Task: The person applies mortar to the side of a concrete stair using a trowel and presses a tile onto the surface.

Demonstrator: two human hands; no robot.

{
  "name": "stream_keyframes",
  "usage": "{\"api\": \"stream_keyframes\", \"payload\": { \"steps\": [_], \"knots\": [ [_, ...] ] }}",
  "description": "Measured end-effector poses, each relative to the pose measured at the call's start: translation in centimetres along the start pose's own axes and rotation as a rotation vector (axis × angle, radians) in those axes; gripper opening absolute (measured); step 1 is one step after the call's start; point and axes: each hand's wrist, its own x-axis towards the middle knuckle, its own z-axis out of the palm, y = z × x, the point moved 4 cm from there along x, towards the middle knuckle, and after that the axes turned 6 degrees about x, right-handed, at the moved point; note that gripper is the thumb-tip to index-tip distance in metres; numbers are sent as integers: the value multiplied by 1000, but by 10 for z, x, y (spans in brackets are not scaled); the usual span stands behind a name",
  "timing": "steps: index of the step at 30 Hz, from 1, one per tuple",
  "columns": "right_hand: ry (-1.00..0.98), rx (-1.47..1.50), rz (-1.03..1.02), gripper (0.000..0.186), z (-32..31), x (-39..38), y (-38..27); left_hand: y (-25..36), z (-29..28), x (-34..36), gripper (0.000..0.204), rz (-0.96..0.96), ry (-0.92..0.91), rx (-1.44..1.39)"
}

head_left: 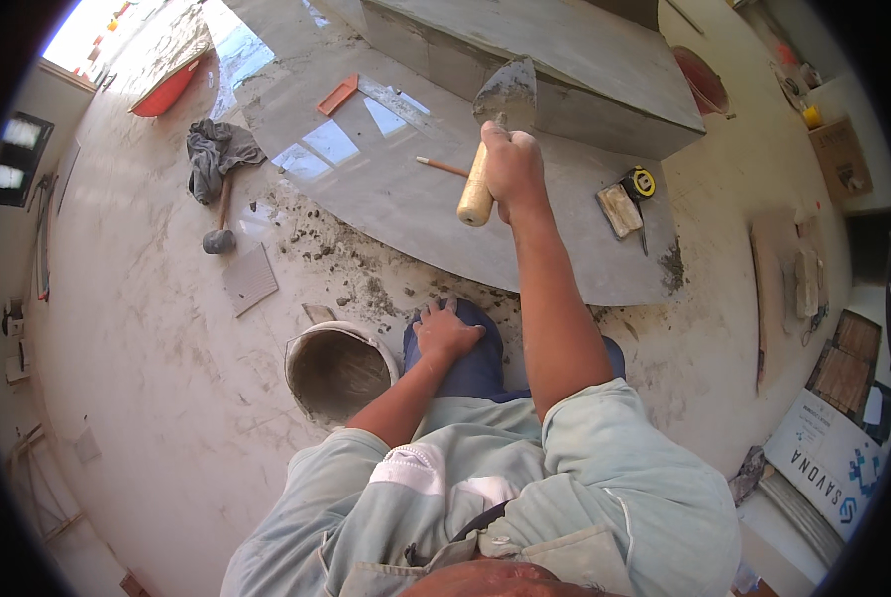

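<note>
Nearest me, the left hand [450,333] lies splayed on the trousered knee [468,373], holding nothing, just beside a bucket [374,340]. Farther out, I see the right hand [514,169] wrapped round the wooden handle of a trowel [508,92], blade before the grey step [585,104]; whether they touch, I can't tell.

Dark lettering marks a white box [802,460], lower right (blue logo [848,510] alongside). A brown carton [836,159], upper right, bears print.

Step [605,111] blocks ahead; bare slab [573,194] between right hand [515,171] and pale block [620,213].
</note>
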Motion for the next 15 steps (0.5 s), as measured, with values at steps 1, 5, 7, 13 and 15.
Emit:
{"api": "stream_keyframes", "payload": {
  "steps": [1, 5, 7, 13, 15],
  "knots": [
    [-18, -10, -22, 59, 16, 3, -2, -4, 1, 1, 98, -9, 6, 7],
    [-81, -58, -63, 56, 69, 26, -16, -2, 3, 3, 96, -5, 13, -11],
    [-135, -52, -33, 57, 95, 40, -24, -1, 1, 4, 96, -4, 9, -26],
    [-192, -122, -109, 59, 118, 46, -45, -3, 6, 11, 96, 22, -3, -15],
    [-45, -268, -190, 57, 113, 15, -40, -8, 5, 10, 96, 21, -20, -13]
  ]
}}
